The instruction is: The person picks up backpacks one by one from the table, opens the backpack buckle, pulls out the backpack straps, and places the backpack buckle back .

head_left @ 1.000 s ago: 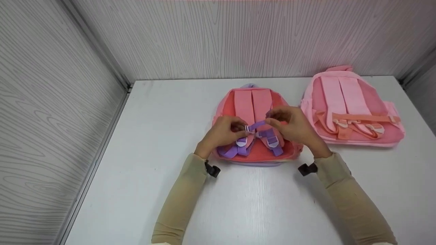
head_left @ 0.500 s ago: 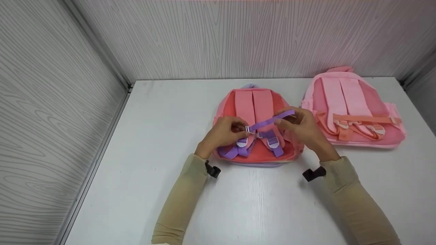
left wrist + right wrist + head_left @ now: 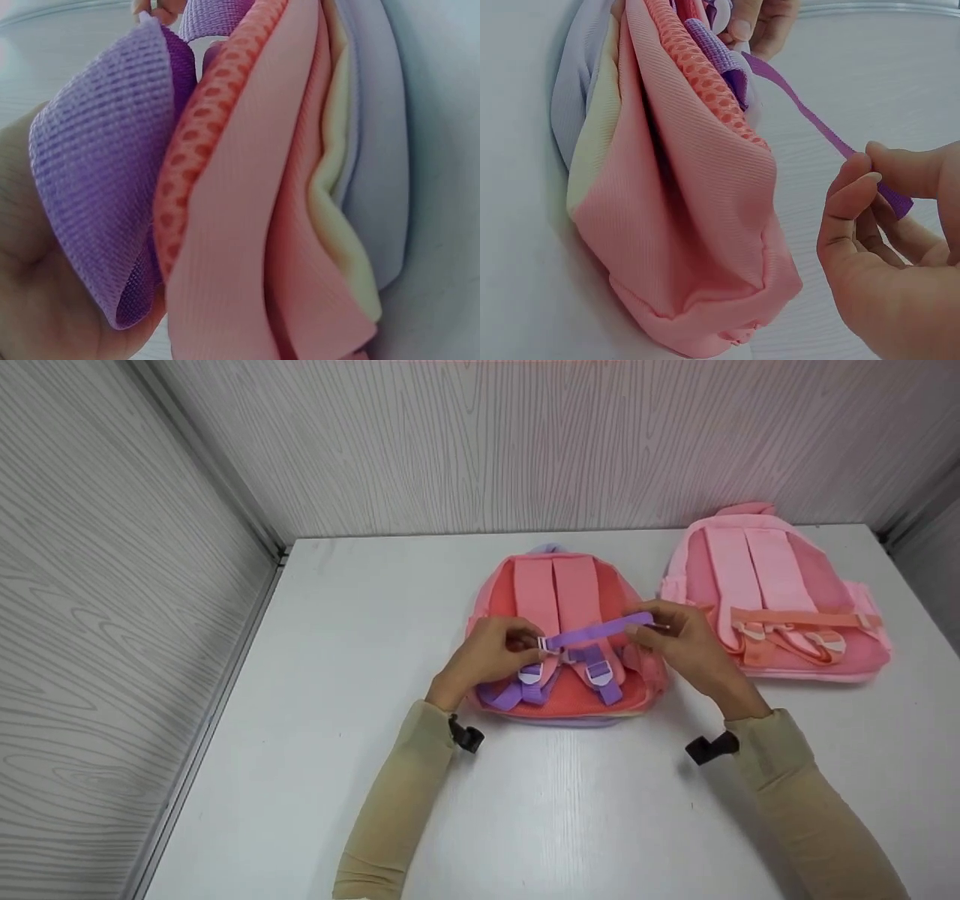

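Observation:
A small coral-pink backpack (image 3: 529, 585) lies on the table with its shoulder straps facing up. Over its middle, my left hand (image 3: 495, 651) pinches a white buckle (image 3: 544, 644) on a purple webbing strap (image 3: 596, 632). My right hand (image 3: 679, 641) pinches that strap near its free end, which pokes out past the fingers in the right wrist view. Between the hands the strap runs nearly straight, raised off the bag. Lower down, two white strap adjusters (image 3: 599, 673) sit on more purple webbing. In the left wrist view a purple webbing loop (image 3: 105, 157) covers part of the left hand.
A second, lighter pink backpack (image 3: 772, 577) with orange straps lies at the right, close beside my right hand. Both bags rest on a white table (image 3: 360, 622). Wood-grained panels (image 3: 480, 450) stand behind and to the left. Black wrist cameras (image 3: 711, 748) sit at the cuffs.
My right hand has moved right and slightly down, first leaving more strap showing, then holding it nearer its end. My left hand keeps its place at the buckle.

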A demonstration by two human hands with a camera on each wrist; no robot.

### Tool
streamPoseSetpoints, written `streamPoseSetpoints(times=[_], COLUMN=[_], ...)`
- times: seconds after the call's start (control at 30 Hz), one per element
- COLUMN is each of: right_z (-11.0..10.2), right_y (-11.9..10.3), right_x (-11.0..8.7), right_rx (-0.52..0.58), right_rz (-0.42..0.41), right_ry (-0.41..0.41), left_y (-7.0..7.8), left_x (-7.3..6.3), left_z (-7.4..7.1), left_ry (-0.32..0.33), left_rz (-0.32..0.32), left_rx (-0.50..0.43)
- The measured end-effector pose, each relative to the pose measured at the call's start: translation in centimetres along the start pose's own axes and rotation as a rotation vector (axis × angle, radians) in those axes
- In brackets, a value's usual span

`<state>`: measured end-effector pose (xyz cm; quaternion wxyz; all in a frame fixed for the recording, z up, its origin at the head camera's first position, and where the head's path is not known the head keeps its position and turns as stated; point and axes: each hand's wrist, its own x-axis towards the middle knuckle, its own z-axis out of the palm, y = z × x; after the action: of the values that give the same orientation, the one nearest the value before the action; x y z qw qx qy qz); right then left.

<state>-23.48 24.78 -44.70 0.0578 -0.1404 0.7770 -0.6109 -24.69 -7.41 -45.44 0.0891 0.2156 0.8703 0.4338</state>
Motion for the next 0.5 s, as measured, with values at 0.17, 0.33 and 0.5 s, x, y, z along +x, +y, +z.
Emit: streamPoseSetpoints(times=[0.17,0.33,0.5], right_z=[-0.3,-0.7,-1.2], right_y=[-0.1,-0.2,-0.1], right_x=[-0.3,-0.4,-0.6], right_rx=[-0.034,-0.086,-0.148], right_rz=[0.071,0.133,0.155], right_ry=[0.007,0.035,0.055], left_y=[0.1,0.1,0.1], left_x=[0.0,0.0,0.0], left_z=[0.0,0.0,0.0], left_ry=[-0.006,0.004,0.008], left_rz=[0.005,0.027,0.047], left_rx=[0.0,0.023,0.05])
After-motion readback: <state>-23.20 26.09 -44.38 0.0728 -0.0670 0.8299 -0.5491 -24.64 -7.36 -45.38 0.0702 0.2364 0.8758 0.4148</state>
